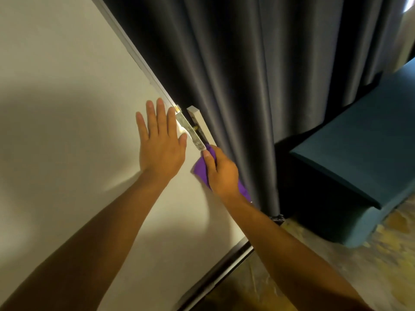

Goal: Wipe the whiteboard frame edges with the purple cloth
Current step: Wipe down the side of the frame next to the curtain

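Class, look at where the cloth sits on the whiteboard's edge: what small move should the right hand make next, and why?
Probably slide the purple cloth, gripped by the right hand, further along the frame edge; the left hand already lies flat on the whiteboard.

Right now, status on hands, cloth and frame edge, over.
Left hand flat on whiteboard. Right hand grips purple cloth against right frame edge. Dark curtain close behind edge.

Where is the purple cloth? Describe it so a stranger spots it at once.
Find the big white whiteboard and follow its right frame edge down. The purple cloth is gripped there in the right hand, the only vivid purple thing beside the dark curtain.
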A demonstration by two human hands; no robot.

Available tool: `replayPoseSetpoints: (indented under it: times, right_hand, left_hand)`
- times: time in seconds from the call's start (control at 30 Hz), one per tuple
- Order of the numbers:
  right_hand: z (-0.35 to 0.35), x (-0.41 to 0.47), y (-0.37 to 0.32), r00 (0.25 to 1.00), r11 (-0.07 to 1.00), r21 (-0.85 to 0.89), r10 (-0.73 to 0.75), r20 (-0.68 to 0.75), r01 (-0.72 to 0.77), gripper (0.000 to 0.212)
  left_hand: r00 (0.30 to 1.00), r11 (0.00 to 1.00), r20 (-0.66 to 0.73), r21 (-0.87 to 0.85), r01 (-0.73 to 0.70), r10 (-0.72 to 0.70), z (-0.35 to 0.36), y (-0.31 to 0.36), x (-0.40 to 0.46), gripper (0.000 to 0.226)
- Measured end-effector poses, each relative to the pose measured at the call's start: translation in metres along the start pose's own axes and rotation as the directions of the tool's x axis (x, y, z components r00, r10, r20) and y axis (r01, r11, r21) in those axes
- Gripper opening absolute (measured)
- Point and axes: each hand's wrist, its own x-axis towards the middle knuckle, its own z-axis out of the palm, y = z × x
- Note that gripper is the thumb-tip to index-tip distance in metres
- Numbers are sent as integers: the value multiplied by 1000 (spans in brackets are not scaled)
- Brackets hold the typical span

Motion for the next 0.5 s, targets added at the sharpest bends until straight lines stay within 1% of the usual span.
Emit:
replayPoseSetpoints:
  times: [0.07,0.13,0.23,0.3,0.33,0.37,0.43,0.5]
  right_hand:
    - [1,1,16,999,998,-54,22,44,-20,44]
    - [0,-1,35,998,992,-124,42,51,-35,49]
    - [-4,-14,70,993,983,-170,79,86,-64,66]
    - [-10,-27,95,981,976,-178,152,123,-129,74]
    - [-14,-34,107,971,970,-177,191,147,-164,74]
    - [-18,-40,119,960,966,-175,221,173,-191,69]
    - [-27,-50,135,938,956,-178,268,219,-232,52]
    - [-32,-57,145,931,951,-174,292,220,-257,48]
  left_hand:
    - [1000,1000,-17,14,-5,6,11,-3,3,83]
    - [1000,1000,-4,13,7,-7,18,-5,9,82]
    - [1000,1000,2,5,18,-18,23,-5,11,82]
    - [1000,999,5,-19,28,-28,23,-6,11,83]
    - [1000,999,3,-30,28,-28,24,-6,11,84]
    - [1000,999,-3,-37,31,-31,25,-6,11,85]
    - [999,998,-25,-45,33,-34,27,-7,11,84]
    - [999,998,-34,-60,29,-31,27,-7,11,80]
